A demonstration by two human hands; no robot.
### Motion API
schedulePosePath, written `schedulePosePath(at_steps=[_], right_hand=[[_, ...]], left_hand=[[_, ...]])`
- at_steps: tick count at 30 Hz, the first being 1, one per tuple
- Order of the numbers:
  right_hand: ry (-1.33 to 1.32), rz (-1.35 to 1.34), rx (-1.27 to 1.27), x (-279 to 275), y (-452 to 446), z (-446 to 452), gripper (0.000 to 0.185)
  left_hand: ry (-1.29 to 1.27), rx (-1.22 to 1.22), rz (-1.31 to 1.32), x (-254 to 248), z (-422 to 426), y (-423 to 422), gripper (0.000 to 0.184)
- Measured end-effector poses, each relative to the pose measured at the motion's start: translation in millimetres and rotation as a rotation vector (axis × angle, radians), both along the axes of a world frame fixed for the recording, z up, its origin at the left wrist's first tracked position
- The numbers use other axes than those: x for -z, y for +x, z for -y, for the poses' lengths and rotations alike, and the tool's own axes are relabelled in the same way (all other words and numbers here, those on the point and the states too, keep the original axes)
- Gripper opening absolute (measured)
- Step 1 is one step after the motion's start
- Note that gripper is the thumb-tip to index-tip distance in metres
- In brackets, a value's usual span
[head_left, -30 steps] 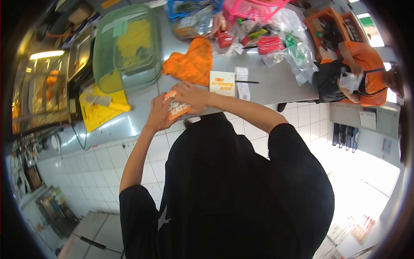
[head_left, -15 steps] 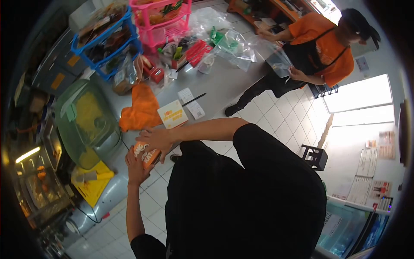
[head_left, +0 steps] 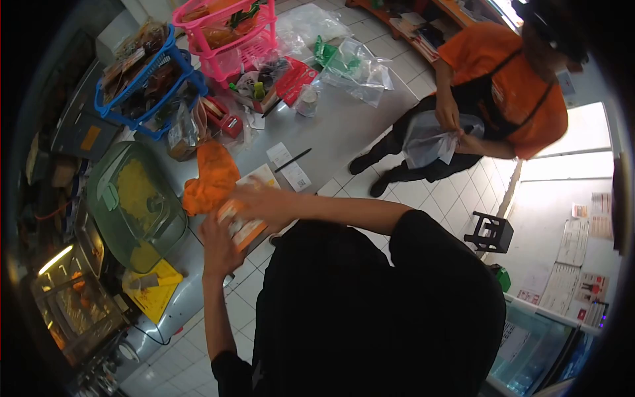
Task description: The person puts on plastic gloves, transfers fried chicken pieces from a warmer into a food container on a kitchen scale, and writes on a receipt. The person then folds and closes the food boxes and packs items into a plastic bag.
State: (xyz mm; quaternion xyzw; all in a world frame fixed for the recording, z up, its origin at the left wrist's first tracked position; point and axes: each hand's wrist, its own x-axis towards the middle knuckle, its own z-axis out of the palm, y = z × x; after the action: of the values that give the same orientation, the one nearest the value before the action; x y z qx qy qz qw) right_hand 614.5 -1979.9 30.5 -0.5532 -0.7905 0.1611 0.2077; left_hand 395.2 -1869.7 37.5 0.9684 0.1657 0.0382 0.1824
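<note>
A small orange-and-white food box (head_left: 246,229) is at the table's near edge between my two hands. My left hand (head_left: 220,241) grips its left end, fingers curled around the side. Blurred by motion, my right hand (head_left: 268,204) lies across the top of the box with its fingers pointing left; their exact contact is hard to see. Just behind the right hand is a white box with yellow print (head_left: 263,175), partly covered by that hand. An orange cloth (head_left: 215,173) lies crumpled beside my fingers.
On the metal table (head_left: 337,139) lie a paper slip (head_left: 288,171) and a black pen (head_left: 293,159). A green lidded tub (head_left: 129,198) stands left, with blue (head_left: 149,99) and pink baskets (head_left: 231,56) at the back. Across the table, a co-worker in orange (head_left: 503,86) handles a clear bag (head_left: 426,139).
My hands and the box have shifted slightly right, the box turning to show more white. My right hand now covers part of the white box. The co-worker's hands have come together at the bag.
</note>
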Motion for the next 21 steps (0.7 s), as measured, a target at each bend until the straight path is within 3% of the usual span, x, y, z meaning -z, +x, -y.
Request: schedulePosePath(at_steps=[5,8,11,14,15,18,19,21], right_hand=[[-0.009,-0.038,0.198,47,83,36,0.049],[0.118,-0.37,0.302,54,101,51,0.046],[-0.022,-0.623,0.759,102,120,65,0.052],[-0.541,-0.96,0.872,97,105,51,0.052],[-0.405,-0.883,0.736,112,92,48,0.058],[-0.354,-0.944,0.865,103,62,31,0.066],[-0.482,-0.948,0.818,83,66,27,0.072],[-0.463,-0.938,0.779,100,57,24,0.073]], left_hand=[[-0.049,0.103,0.015,60,-6,96,0.074],[-0.091,0.064,-0.005,20,-4,99,0.075],[-0.429,-0.389,0.413,67,-5,81,0.07],[-1.265,-0.794,0.456,95,13,86,0.064],[-1.229,-0.819,0.453,102,26,88,0.057],[-1.358,-0.91,0.504,112,42,82,0.054],[-1.305,-0.94,0.505,115,45,74,0.053],[-1.329,-1.005,0.554,121,45,63,0.054]])
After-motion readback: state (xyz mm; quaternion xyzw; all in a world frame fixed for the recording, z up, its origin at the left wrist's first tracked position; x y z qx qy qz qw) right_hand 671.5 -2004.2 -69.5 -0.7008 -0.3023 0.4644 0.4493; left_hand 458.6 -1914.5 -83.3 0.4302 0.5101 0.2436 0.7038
